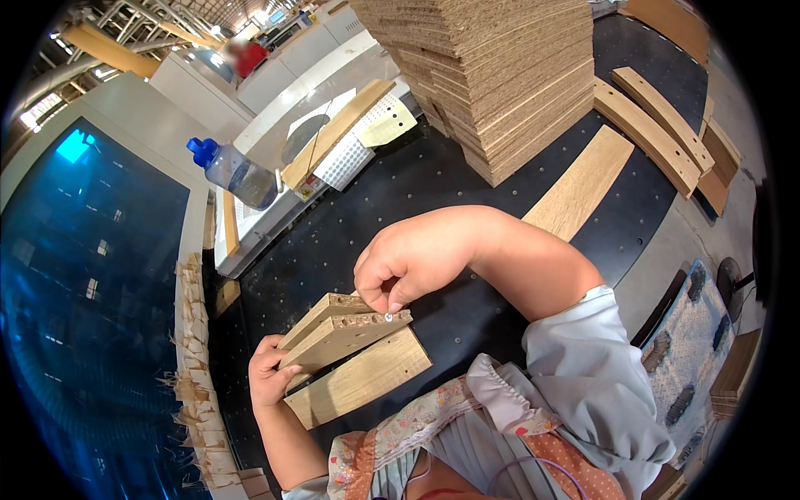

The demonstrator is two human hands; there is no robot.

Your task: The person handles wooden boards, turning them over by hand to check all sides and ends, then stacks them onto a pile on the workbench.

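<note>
My left hand (271, 371) is wrapped round the left end of a wood-grain particle board (337, 339), which stands tilted with its drilled edge up. Just behind it leans a second such board (312, 318). A third board (362, 377) lies flat on the near side, with small holes in its face. My right hand (412, 258) is closed in a pinch over the right end of the tilted board's edge. At its fingertips is a small silvery fitting (389, 317), touching that edge; its exact kind is too small to make out.
A tall stack of boards (517, 75) rises at the back of the black, dotted table (392, 196). Loose boards (583, 179) and curved pieces (650, 137) lie to the right. A blue-capped bottle (237, 173) stands at left, near a blue machine window (92, 292). A person (247, 58) is far off.
</note>
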